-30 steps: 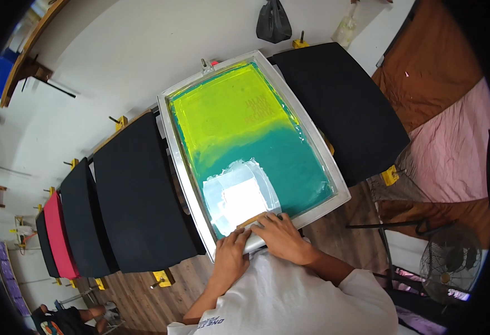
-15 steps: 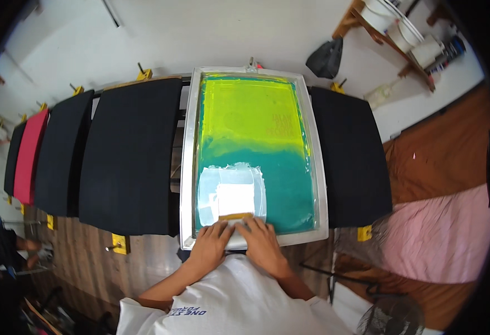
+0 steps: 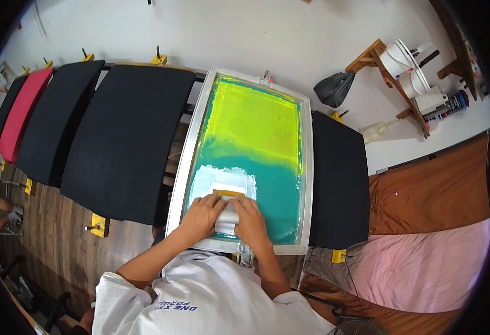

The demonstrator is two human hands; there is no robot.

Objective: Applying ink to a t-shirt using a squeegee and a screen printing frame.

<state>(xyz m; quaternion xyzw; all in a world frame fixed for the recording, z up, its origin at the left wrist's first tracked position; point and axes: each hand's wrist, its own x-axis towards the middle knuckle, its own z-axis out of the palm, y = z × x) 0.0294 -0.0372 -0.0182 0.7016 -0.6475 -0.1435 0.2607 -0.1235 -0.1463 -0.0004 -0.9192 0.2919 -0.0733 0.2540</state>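
Observation:
Both my hands grip a squeegee with a pale handle and an amber blade edge. My left hand is closed on its left side, my right hand on its right side, with the fingertips curled over the top. The squeegee stands on the near part of a screen printing frame with silver metal sides. White ink lies on the mesh around and just beyond the blade. Farther off, the mesh is teal, then bright yellow-green with a faint block of lettering.
Black padded boards and a pink one stand left, another black board right. Yellow brackets hold them. At the right are a shelf with white buckets, a black bag and pink cloth.
My hands and the squeegee have moved away from the frame's near edge, farther onto the mesh. The view has turned, so the frame appears tilted.

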